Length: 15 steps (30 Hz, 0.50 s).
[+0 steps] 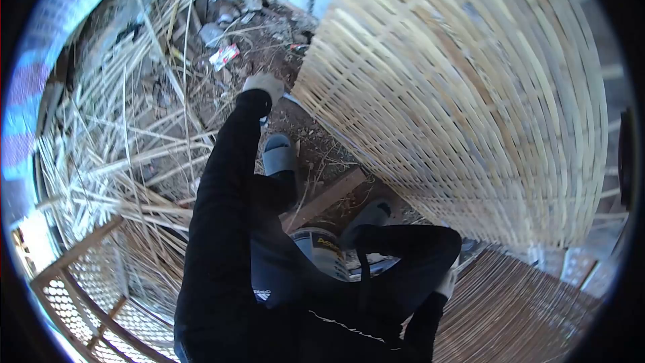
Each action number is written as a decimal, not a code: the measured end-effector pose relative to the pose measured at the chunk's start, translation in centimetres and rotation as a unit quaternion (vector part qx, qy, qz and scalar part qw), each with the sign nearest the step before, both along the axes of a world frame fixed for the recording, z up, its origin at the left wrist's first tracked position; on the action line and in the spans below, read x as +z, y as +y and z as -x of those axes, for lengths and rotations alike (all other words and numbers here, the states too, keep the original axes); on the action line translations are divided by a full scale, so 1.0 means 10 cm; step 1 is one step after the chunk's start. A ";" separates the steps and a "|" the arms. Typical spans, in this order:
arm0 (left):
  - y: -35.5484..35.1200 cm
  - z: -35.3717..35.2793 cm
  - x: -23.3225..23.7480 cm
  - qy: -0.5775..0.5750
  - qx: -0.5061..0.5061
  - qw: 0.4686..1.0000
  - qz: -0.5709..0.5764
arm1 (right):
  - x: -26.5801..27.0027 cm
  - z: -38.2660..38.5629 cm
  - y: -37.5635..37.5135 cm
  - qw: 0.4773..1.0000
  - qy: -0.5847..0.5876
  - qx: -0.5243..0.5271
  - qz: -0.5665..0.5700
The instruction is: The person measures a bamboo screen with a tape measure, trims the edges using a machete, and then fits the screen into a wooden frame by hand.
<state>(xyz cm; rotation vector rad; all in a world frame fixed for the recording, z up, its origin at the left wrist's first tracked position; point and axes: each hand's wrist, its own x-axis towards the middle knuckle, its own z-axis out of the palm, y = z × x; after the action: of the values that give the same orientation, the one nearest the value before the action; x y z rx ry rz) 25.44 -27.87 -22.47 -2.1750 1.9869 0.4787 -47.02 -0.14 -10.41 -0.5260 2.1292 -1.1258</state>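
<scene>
My left hand (265,85), in a pale glove, reaches forward over the littered ground, beside the near left corner of a large woven bamboo panel (457,94). Its fingers look curled, and a thin pale strip (291,99) shows between the hand and the panel's edge. What the fingers hold is too small to make out. My right hand (448,281), also gloved, is low at the right beside my bent knee. The knee and sleeve hide most of it, so its fingers do not show. The panel rises at a slant across the right side.
Split bamboo strips (134,141) lie in a heap on the left. A red and white wrapper (224,57) rests on the dirt. Between my feet are a wooden beam (329,196) and a printed bucket (319,250). A lattice-backed wooden frame (84,289) stands lower left, brown slatted matting (510,309) lower right.
</scene>
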 end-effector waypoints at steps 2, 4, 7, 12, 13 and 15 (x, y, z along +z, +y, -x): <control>-0.08 -0.11 -0.07 0.009 -0.001 1.000 0.017 | 0.51 -0.60 -0.18 0.966 0.206 0.135 -0.080; -0.18 -0.18 -0.18 0.025 0.011 0.999 0.047 | 0.78 -1.05 -0.28 0.912 0.342 0.206 -0.098; -0.31 -0.14 -0.40 0.056 0.071 0.994 0.054 | 0.79 -1.21 -0.30 0.868 0.432 0.222 -0.102; -0.44 -0.16 -0.56 0.073 0.109 0.990 0.060 | 0.81 -1.40 -0.41 0.836 0.504 0.156 -0.153; -0.47 -0.16 -0.56 0.071 0.108 0.989 0.072 | 0.80 -1.36 -0.42 0.830 0.511 0.164 -0.152; -0.58 -0.17 -0.64 0.097 0.153 0.982 0.048 | 0.76 -1.27 -0.44 0.827 0.513 0.172 -0.152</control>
<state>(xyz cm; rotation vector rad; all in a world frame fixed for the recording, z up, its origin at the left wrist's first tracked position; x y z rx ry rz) 27.17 -33.66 -28.83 -2.6028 1.7995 0.6721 -34.34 -4.51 -2.77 -1.5387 2.8190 -0.2298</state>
